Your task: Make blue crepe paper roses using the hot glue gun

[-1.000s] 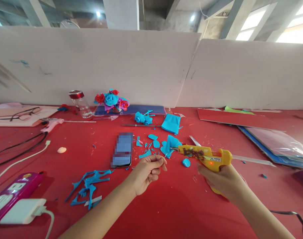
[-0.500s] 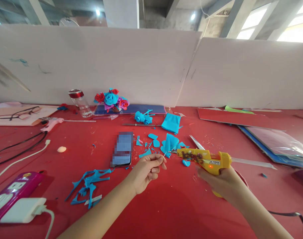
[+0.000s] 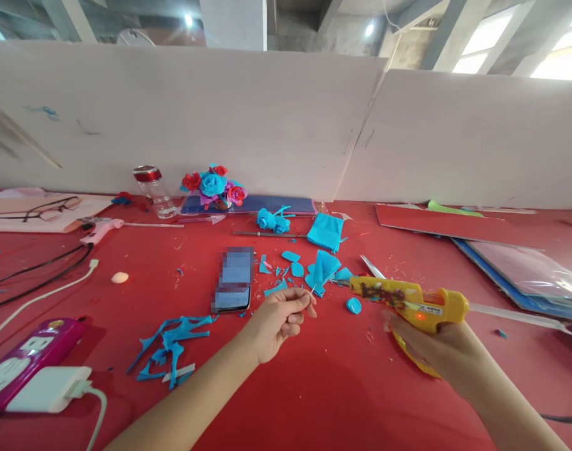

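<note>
My left hand [image 3: 288, 319] is closed in a pinch on a thin stick [image 3: 312, 290], whose pale tip pokes up past the fingertips. My right hand [image 3: 424, 347] grips a yellow glue gun [image 3: 408, 302], its nozzle pointing left toward the stick but apart from it. An orange light glows on the gun's side, and a clear glue stick [image 3: 515, 316] sticks out of its back. Beyond both hands lie cut blue paper pieces [image 3: 321, 268] and scissors [image 3: 373, 266], partly hidden behind the gun. A round blue piece [image 3: 354, 305] rests under the nozzle.
A phone [image 3: 234, 279] lies left of centre, with blue scraps [image 3: 173, 344] nearer me. Paper flowers [image 3: 213, 186], a bottle [image 3: 156, 193] and blue roses [image 3: 272, 220] stand or lie at the back. A pink glue gun [image 3: 102, 230] and power strip [image 3: 32, 351] are at left, folders [image 3: 525, 269] at right.
My right hand has drawn the yellow glue gun to the right, so the nozzle is farther from the stick. My left hand keeps its pinch almost in place.
</note>
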A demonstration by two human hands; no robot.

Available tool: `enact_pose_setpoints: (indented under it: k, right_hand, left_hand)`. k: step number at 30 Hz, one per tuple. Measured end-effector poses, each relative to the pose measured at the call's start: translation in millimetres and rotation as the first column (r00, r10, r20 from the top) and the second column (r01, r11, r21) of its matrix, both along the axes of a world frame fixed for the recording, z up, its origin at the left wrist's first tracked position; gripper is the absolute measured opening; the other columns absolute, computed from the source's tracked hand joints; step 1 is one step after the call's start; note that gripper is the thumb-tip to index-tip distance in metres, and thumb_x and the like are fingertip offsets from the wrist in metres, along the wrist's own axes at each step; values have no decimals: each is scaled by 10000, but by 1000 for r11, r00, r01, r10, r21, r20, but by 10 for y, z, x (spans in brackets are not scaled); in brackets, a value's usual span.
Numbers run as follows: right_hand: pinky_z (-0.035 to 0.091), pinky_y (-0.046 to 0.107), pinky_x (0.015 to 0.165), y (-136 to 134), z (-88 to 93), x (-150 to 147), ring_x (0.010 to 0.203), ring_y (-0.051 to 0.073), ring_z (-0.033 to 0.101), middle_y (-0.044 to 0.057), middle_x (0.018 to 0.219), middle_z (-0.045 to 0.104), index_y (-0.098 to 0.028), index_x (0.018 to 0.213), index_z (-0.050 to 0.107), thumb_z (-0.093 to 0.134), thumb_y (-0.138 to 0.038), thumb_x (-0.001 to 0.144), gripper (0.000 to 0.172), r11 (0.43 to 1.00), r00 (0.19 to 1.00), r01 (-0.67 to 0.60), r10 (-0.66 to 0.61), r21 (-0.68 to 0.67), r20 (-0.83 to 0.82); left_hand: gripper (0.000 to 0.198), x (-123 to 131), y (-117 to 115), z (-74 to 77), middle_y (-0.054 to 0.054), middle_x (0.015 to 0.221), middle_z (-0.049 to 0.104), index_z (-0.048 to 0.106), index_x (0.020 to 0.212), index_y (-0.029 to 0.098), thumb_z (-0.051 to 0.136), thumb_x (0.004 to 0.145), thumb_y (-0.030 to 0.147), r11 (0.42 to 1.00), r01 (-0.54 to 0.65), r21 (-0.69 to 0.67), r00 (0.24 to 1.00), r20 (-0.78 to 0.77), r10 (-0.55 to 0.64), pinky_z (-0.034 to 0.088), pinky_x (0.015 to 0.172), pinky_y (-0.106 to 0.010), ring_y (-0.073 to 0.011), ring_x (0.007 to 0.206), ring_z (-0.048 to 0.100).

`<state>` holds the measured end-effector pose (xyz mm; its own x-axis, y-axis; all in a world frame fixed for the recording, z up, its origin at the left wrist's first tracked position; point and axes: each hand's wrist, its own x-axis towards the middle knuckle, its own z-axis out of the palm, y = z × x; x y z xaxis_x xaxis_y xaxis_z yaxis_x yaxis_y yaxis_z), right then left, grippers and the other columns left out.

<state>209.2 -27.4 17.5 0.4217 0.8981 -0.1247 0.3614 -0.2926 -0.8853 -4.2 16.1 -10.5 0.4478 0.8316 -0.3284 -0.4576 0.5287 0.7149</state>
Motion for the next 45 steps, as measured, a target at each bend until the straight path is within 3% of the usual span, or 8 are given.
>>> enact_pose_setpoints:
  k: [5,20,28,36,45]
  right_hand:
    - [221,214,339,61,-13,-24,387,76,301,-80,431,389,-228,651,475,611,-360,533,223,996,999,-47,48,71,-20]
    - [238,230,387,62,139,-116,432,92,288,-68,469,361,-212,631,526,575,-375,549,189,994,991,-97,92,56,92]
    - [254,249,387,66,-13,-73,423,101,329,-48,457,412,-214,659,541,605,-360,571,182,993,996,-81,76,91,54]
    - [252,216,356,65,-6,-85,396,79,310,-67,445,393,-212,610,517,625,-335,548,175,989,994,-110,108,96,19]
    - [260,214,345,44,-98,66,386,74,317,-73,436,379,-211,591,497,644,-342,554,201,995,997,-62,58,77,51]
  left_hand:
    - [184,8,-4,5,-14,632,569,600,696,103,732,641,219,1000,5,25,999,-32,-4,135,363,-111,3,436,269]
    - [213,5,-3,4,-13,645,567,605,717,121,726,648,282,997,1,80,994,-111,8,122,384,-149,-11,445,254]
    - [160,1,3,17,-17,636,569,607,701,105,724,659,205,1000,0,6,1000,-6,0,142,363,-107,5,433,275]
    - [69,-22,17,-13,-20,631,574,610,719,91,672,716,120,997,23,-77,992,128,-13,177,343,-66,19,415,288]
    - [19,-31,16,-7,-24,636,576,622,732,87,638,743,88,996,28,-86,988,155,-14,186,333,-62,24,405,300]
